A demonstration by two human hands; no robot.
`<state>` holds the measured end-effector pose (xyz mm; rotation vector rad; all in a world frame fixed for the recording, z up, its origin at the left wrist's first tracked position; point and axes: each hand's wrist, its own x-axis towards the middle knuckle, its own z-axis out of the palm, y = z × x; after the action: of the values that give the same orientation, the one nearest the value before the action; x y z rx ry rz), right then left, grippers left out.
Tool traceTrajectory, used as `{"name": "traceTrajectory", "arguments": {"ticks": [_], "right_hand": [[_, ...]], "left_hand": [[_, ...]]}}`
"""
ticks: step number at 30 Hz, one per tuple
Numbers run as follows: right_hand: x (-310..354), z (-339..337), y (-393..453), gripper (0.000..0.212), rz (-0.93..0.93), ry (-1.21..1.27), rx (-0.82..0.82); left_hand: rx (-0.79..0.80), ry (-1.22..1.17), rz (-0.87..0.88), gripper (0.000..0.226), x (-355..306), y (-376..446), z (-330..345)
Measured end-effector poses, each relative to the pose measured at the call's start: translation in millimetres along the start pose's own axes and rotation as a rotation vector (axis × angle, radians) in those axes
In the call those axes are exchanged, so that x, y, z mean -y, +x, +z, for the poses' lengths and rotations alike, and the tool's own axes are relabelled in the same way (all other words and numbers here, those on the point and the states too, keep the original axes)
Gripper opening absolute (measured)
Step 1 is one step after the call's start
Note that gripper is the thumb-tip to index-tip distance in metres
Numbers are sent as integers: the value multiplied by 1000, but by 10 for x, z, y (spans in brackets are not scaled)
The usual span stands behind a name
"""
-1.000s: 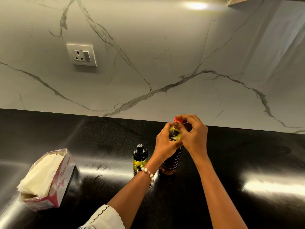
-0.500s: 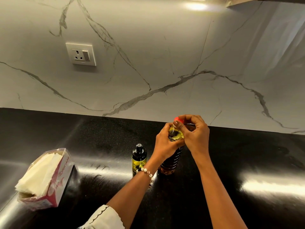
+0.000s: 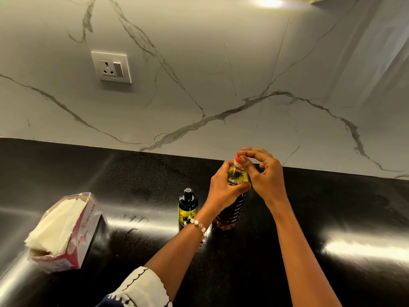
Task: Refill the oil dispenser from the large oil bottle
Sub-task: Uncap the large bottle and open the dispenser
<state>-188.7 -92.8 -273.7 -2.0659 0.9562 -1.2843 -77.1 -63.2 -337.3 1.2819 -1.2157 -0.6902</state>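
You're working on the black counter [image 3: 332,207], large oil bottle [image 3: 230,214] standing upright as the landmark. Tissue box [image 3: 64,233] is lying well to its left. Oil dispenser [image 3: 187,208] is waiting just left of the bottle, cap on (close, likely for a short pour). Your left hand [image 3: 223,191] is gripping the bottle's shoulder, steadying it against twisting. Your right hand [image 3: 263,171] is pinching the red cap [image 3: 237,157] on top, probably unscrewing it. No pouring yet.

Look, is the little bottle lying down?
No, the little bottle stands upright on the black counter, beside the big bottle.
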Motion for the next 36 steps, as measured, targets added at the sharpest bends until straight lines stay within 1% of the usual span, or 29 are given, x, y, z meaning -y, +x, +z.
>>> {"name": "traceTrajectory", "arguments": {"ticks": [4,9,12,18,20,23,27,31,34,36], "right_hand": [[33,33,40,30,-6,-60,-84],[36,90,22,22,6,-113,-117],[53,64,2,18,6,-109,-76],[72,-43,53,16,82,-7,80],[92,-28,73,21,95,-12,50],[121,34,74,27,76,-103,-45],[115,67,67,20,9,-195,-102],[144,31,91,15,18,-184,-44],[164,-38,115,14,61,-109,57],[167,-78,131,16,91,-51,91]], "left_hand": [[-10,16,-6,53,-3,9,8],[-10,21,4,53,-7,11,-4],[-5,16,1,49,-13,5,-12],[4,9,-4,50,-5,-3,-17],[7,9,-11,53,-21,-8,-12],[9,1,-16,58,-26,-6,-12],[8,8,-15,57,-14,-6,-9],[4,5,-28,54,-1,0,-10],[10,-2,-46,55,7,4,-14],[16,2,-43,55,-3,0,-11]]}}
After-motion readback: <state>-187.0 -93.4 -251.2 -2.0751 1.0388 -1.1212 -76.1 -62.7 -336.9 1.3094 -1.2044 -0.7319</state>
